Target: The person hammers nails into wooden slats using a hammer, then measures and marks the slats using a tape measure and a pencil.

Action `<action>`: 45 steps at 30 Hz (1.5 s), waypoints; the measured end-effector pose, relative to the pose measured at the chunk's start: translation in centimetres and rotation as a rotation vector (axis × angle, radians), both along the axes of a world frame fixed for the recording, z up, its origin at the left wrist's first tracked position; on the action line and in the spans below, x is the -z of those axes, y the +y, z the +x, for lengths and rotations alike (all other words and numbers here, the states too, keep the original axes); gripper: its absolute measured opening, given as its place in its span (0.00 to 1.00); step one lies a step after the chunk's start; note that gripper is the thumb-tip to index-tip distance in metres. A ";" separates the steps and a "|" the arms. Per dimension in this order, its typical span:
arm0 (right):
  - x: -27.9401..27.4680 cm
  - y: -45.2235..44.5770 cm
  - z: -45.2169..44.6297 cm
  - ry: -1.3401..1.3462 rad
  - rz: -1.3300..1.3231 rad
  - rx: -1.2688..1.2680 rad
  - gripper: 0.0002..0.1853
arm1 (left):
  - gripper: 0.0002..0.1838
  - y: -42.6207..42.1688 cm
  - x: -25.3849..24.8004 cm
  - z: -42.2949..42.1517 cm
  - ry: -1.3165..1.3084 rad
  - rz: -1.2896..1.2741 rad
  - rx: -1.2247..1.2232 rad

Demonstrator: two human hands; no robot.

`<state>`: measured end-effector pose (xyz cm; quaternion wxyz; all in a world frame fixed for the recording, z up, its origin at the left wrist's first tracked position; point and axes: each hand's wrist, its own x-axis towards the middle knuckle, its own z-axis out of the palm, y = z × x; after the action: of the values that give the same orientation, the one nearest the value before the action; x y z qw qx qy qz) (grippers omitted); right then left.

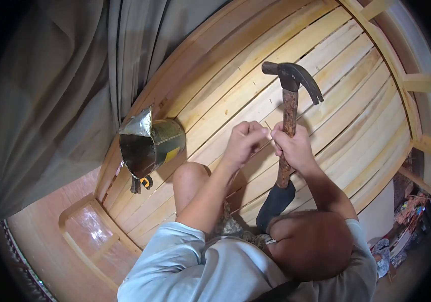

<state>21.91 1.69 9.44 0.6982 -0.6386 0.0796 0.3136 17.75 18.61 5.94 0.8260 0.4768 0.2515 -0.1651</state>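
My right hand (294, 146) is wrapped round the wooden handle of a claw hammer (290, 108), whose dark head points away from me. Close beside it on the left, my left hand (247, 142) has its fingers pinched together. A thin nail-like piece (267, 124) shows between the two hands; which hand holds it cannot be told. Beneath both hands lie pale wooden slats (215, 113), with a few small nails or slivers scattered on them. What the left fingers grip is too small to make out.
An opened metal can (167, 139) lies on its side at the left on the slats. Near it is a black and orange tool (146, 182). A grey curtain (64, 75) hangs at the left. A curved wooden frame (394, 65) bounds the slats at the right.
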 end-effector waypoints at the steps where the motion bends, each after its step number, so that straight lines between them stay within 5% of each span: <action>1: 0.3 -0.5 0.2 0.011 -0.033 -0.048 0.08 | 0.16 -0.3 -0.3 0.4 -0.029 -0.016 0.046; 6: 1.1 -1.5 1.5 0.131 -0.127 -0.025 0.10 | 0.18 -1.2 2.3 2.3 -0.057 0.099 0.082; 9: 2.8 -1.6 2.5 0.123 -0.204 -0.115 0.05 | 0.17 0.1 0.8 4.0 0.151 0.323 0.239; 11: 3.5 -0.7 3.6 0.048 -0.262 -0.118 0.04 | 0.13 0.7 2.4 5.2 -0.069 0.469 0.197; 14: 5.3 -0.3 5.9 -0.234 -0.390 -0.160 0.08 | 0.09 4.3 0.9 11.3 0.163 0.742 -0.053; 17: 2.2 1.0 10.1 -0.273 -0.398 -0.180 0.12 | 0.09 9.6 7.7 16.5 -0.131 0.945 -0.418; 18: 0.3 1.7 11.5 -0.122 -0.186 -0.128 0.13 | 0.09 11.2 10.2 17.9 -0.203 1.085 -0.441; 19: -0.6 2.1 12.3 0.030 0.028 -0.074 0.15 | 0.09 11.9 11.4 19.1 -0.195 1.081 -0.441; 22: 1.6 1.5 11.5 0.077 0.061 -0.124 0.15 | 0.08 12.8 13.3 20.6 -0.331 1.099 -0.439; 23: 2.4 1.7 10.8 -0.045 -0.178 -0.144 0.14 | 0.08 12.9 13.8 20.6 -0.396 1.103 -0.400; 31: 4.8 1.4 10.6 0.200 -0.232 -0.105 0.13 | 0.06 12.4 13.8 19.9 -0.397 1.119 -0.295; 43: 5.9 3.5 13.6 0.074 -0.274 -0.354 0.13 | 0.07 12.3 15.2 20.3 -0.501 1.252 -0.352; 45: 5.7 3.8 14.5 -0.159 -0.381 -0.458 0.14 | 0.05 12.1 14.9 20.2 -0.468 1.274 -0.281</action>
<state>36.44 5.44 3.70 0.4813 -0.7817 -0.0638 0.3914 37.97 30.69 -8.95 0.4312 0.8548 0.1740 0.2305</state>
